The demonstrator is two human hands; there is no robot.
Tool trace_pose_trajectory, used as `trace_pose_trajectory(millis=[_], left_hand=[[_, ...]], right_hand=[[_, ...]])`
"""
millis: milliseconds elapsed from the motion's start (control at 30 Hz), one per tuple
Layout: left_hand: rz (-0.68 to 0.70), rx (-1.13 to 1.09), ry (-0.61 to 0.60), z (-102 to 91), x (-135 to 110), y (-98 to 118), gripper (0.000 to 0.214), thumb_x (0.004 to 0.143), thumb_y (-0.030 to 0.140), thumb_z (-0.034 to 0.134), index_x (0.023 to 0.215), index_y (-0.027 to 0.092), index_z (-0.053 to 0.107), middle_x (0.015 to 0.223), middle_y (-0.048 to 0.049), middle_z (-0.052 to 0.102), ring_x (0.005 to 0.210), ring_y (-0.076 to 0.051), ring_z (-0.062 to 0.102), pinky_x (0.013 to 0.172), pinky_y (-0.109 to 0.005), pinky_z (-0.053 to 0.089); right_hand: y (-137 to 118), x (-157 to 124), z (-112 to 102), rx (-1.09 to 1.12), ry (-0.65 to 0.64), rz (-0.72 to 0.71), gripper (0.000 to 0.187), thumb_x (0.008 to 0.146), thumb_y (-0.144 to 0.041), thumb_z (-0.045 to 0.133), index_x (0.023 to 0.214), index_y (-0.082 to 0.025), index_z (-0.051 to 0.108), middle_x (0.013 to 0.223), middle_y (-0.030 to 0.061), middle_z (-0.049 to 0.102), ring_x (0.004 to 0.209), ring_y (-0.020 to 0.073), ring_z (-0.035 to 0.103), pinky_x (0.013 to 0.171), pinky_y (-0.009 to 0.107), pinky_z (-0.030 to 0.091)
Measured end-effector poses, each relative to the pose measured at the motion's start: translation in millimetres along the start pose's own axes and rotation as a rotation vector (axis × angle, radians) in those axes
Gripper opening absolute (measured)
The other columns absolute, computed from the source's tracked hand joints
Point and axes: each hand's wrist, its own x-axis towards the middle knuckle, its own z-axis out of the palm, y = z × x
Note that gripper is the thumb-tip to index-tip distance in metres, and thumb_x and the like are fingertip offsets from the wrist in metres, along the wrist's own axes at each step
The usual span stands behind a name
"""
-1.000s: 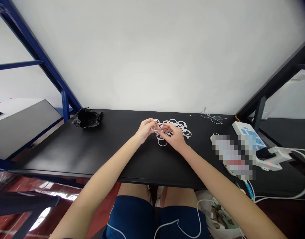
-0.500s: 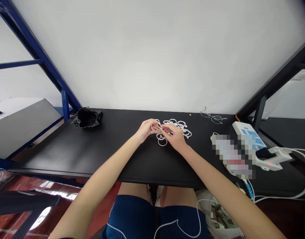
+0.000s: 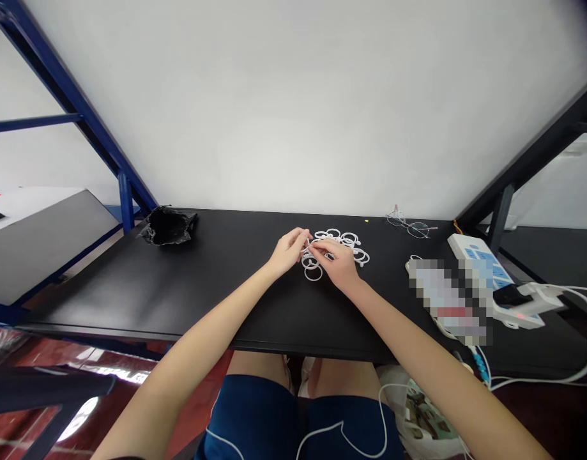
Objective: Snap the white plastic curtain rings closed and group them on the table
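My left hand (image 3: 289,250) and my right hand (image 3: 338,262) meet fingertip to fingertip over the black table. Both are closed in a pinch on a small white ring (image 3: 306,246), mostly hidden by the fingers. Several more thin white rings, each with a small knob or eyelet, lie around and behind my right hand. One loose ring (image 3: 313,273) rests just below the fingertips, and another ring (image 3: 361,257) lies right of my right hand.
A crumpled black plastic bag (image 3: 168,227) stands open at the back left. Eyeglasses (image 3: 411,225) lie at the back right. A blurred phone-like object (image 3: 446,300), a white power strip (image 3: 480,262) and white cables occupy the right. The table's front edge (image 3: 303,352) is above my lap.
My left hand has shifted slightly right, and its fingers have turned more upright. The ring between the hands now shows less. My right hand is almost where it was.
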Motion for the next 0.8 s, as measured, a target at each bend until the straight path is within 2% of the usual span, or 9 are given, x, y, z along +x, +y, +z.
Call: trace_pose_trajectory(millis=[133, 300, 400, 500, 600, 700, 800], left_hand=[[0.155, 0.225, 0.156, 2.6, -4.2, -3.2, 0.051, 0.093, 0.056, 0.036, 0.069, 0.017, 0.059, 0.05, 0.0041, 0.041, 0.049, -0.009, 0.04, 0.054, -0.023, 0.035], [0.149, 0.231, 0.291, 1.0, -3.4, -4.0, 0.064, 0.094, 0.06, 0.025, 0.054, 0.018, 0.052, 0.049, 0.0003, 0.047, 0.052, -0.012, 0.047, 0.057, -0.025, 0.037], [0.139, 0.23, 0.298, 1.3, -4.3, -3.4, 0.064, 0.093, 0.061, 0.026, 0.049, 0.019, 0.043, 0.048, 0.0, 0.046, 0.05, -0.011, 0.045, 0.056, -0.025, 0.037], [0.114, 0.241, 0.23, 3.0, -6.5, -2.6, 0.064, 0.095, 0.059, 0.023, 0.054, 0.018, 0.05, 0.05, -0.0007, 0.047, 0.054, -0.013, 0.048, 0.058, -0.025, 0.039], [0.128, 0.282, 0.23, -0.9, -3.8, -2.2, 0.057, 0.097, 0.052, 0.023, 0.075, 0.016, 0.061, 0.066, -0.0032, 0.057, 0.067, -0.015, 0.055, 0.064, -0.025, 0.043], [0.185, 0.328, 0.4, -16.9, 5.7, 5.5, 0.037, 0.097, 0.044, 0.032, 0.098, 0.018, 0.059, 0.09, -0.0057, 0.062, 0.081, -0.016, 0.058, 0.071, -0.025, 0.046], [0.316, 0.223, 0.609, -35.6, 3.1, 35.4, 0.021, 0.092, 0.038, 0.044, 0.098, 0.021, 0.054, 0.099, -0.0048, 0.061, 0.082, -0.014, 0.058, 0.077, -0.027, 0.047]], right_hand=[[-4.8, -2.2, 3.0, 0.025, -0.002, -0.037, 0.017, 0.088, -0.034, 0.058, 0.082, -0.024, 0.07, 0.078, 0.004, 0.07, 0.072, 0.0194, 0.065, 0.07, 0.036, 0.054], [-13.7, -5.8, 8.4, 0.051, -0.041, -0.07, 0.018, 0.089, -0.034, 0.056, 0.083, -0.026, 0.071, 0.082, 0.004, 0.072, 0.074, 0.0197, 0.066, 0.071, 0.037, 0.055], [-16.9, -7.1, 10.2, 0.03, -0.032, -0.099, 0.019, 0.09, -0.032, 0.055, 0.082, -0.025, 0.071, 0.081, 0.0042, 0.072, 0.073, 0.019, 0.066, 0.069, 0.035, 0.054], [-14.2, -5.9, 9.7, 0.014, -0.018, -0.102, 0.019, 0.09, -0.03, 0.055, 0.082, -0.024, 0.07, 0.077, 0.0038, 0.071, 0.07, 0.0183, 0.065, 0.067, 0.034, 0.054], [-3.9, -1.8, 5.2, -0.01, 0.041, -0.025, 0.018, 0.089, -0.032, 0.056, 0.083, -0.023, 0.07, 0.077, 0.0033, 0.071, 0.069, 0.0184, 0.065, 0.068, 0.034, 0.054], [11.5, 2.6, -2.6, -0.068, 0.089, 0.03, 0.016, 0.088, -0.032, 0.057, 0.083, -0.022, 0.07, 0.081, 0.0041, 0.072, 0.072, 0.0198, 0.066, 0.072, 0.036, 0.053], [24.9, 4.5, -9.2, -0.169, 0.066, 0.032, 0.016, 0.086, -0.031, 0.058, 0.078, -0.022, 0.069, 0.079, 0.0045, 0.072, 0.077, 0.0224, 0.064, 0.074, 0.039, 0.051]])
